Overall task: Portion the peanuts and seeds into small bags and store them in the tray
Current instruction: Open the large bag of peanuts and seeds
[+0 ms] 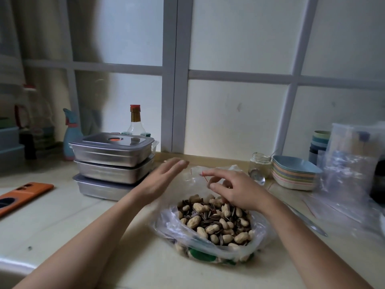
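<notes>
The head camera looks down on a pale beige countertop (pixel 62 226) below a frosted window with grey bars. At the centre lies a large clear plastic bag (pixel 166 224), its mouth wide open, filled with a mix of peanuts in their shells and striped sunflower seeds (pixel 214 222).

The left hand (pixel 160 180) hangs above the counter just left of this bag, palm down and fingers straight and close together, pointing away from the person. It holds nothing and is slightly blurred.

The right hand (pixel 235 190) is over the far edge of the nut pile, its forefinger stretched forward and the other fingers curled down toward the peanuts. Whether it grips anything cannot be told.

Just beyond its fingertips lies a small clear zip bag with a red line (pixel 195 174), crumpled on the counter.

To the left stands a stack of three stainless-steel trays with grey lids (pixel 112 163), with a clear glass bottle with a red cap (pixel 135 124) behind it and an orange phone case (pixel 23 195) nearer the counter's left edge.

To the right are a small glass jar (pixel 259 165), a stack of pastel square bowls (pixel 293 176) and a heap of clear plastic bags (pixel 350 163).
</notes>
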{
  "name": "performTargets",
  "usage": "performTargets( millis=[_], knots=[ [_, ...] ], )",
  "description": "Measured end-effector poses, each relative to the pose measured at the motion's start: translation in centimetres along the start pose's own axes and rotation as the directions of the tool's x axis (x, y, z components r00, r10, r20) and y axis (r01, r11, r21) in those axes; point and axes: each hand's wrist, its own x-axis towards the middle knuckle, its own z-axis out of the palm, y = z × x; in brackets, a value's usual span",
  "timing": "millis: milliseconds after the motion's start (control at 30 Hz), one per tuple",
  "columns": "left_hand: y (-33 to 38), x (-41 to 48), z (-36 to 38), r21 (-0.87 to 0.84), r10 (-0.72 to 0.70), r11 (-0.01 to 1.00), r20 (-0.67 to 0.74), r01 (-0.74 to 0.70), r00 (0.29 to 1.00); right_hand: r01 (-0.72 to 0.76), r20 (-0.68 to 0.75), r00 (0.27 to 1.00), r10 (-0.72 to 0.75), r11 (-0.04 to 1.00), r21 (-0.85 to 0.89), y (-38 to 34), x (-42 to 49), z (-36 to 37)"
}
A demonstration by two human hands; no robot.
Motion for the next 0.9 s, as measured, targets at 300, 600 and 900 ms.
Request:
performTargets(
  millis=[300, 600, 900],
  knots=[
    [1.9, 0.9, 3.3, 0.293, 0.321, 0.908, -0.03, -0.299, 0.946, 0.037, -0.1, 0.995, -0.028, 0.995, 0.093, -1.7, -0.6, -0.9],
    [1.3, 0.2, 3.5, 0.225, 0.287, 0.938, -0.074, -0.264, 0.955, -0.825, -0.37, 0.565, 0.737, 0.509, -0.246, 9.8, -1.6, -4.8],
    [1.2, 0.3, 3.4, 0.227, 0.294, 0.936, -0.074, -0.271, 0.953, -0.844, -0.151, 0.537, 0.83, 0.523, -0.124, 8.4, -2.4, -6.2]
  ],
)
